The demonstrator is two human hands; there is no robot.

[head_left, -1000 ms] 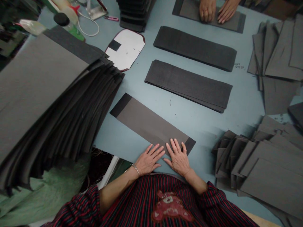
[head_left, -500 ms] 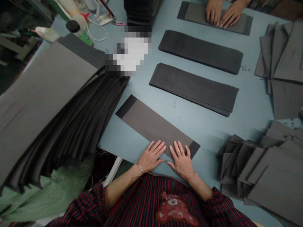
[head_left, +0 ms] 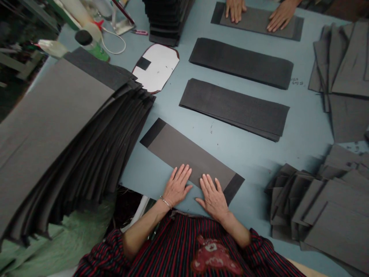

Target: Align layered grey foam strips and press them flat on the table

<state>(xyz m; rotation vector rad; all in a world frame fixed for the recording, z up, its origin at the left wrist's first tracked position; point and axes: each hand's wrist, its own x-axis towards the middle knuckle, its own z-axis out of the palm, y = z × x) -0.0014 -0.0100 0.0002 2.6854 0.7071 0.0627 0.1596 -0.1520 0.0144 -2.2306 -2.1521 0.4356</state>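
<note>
Grey with two black ends, one strip [head_left: 197, 152] slants across the lower middle of the head view, lying flat on a blue table [head_left: 250, 157]. Two hands rest on its near edge: the left hand [head_left: 176, 186], with one bracelet [head_left: 165, 201], and the right hand [head_left: 212, 196], both palm down, fingers outstretched, gripping nothing. Two dark stacks lie beyond, one [head_left: 233, 107] near the centre, one [head_left: 240, 63] above it. At upper right, a co-worker's two hands, one [head_left: 235, 9] left of the other [head_left: 282, 17], press a second black-ended strip [head_left: 256, 24]. Two grey piles fill the right side, one high [head_left: 346, 65], one low [head_left: 337, 211]. One large pile [head_left: 57, 111] covers the left; one tall stack [head_left: 167, 23], one white board [head_left: 160, 67], one pink cutter [head_left: 140, 32] and one black-capped bottle [head_left: 98, 51] stand or lie toward the top.
</note>
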